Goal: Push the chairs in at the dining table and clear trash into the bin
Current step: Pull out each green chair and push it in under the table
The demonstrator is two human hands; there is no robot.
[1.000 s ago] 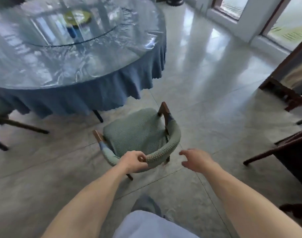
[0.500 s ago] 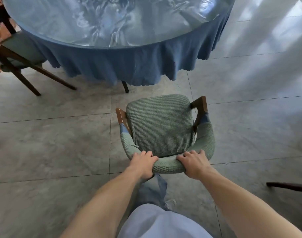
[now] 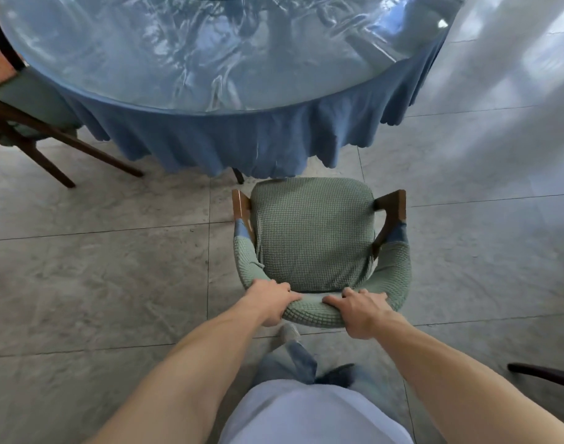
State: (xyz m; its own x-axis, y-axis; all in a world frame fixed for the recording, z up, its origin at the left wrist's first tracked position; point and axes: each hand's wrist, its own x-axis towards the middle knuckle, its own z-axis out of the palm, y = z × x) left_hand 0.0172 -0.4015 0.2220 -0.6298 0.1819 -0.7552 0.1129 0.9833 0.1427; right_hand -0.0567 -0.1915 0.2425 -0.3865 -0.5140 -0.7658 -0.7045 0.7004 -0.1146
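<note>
A wooden armchair with a green knitted cover point(image 3: 312, 232) stands on the tiled floor, its seat front just reaching the hanging blue tablecloth. The round dining table point(image 3: 229, 139) has a clear plastic sheet over its top and fills the upper part of the view. My left hand point(image 3: 272, 301) grips the left part of the chair's curved backrest. My right hand point(image 3: 359, 310) grips the same backrest a little to the right. Both arms reach straight forward from my body.
A second green-seated wooden chair point(image 3: 34, 123) sits tucked at the table's left side, legs splayed outward. A dark chair leg point(image 3: 543, 374) pokes in at the right edge. My foot point(image 3: 288, 331) is just behind the backrest. Grey floor tiles surround the chair.
My right hand has come onto the backrest beside my left. The chair has turned to face the table and moved closer to the tablecloth.
</note>
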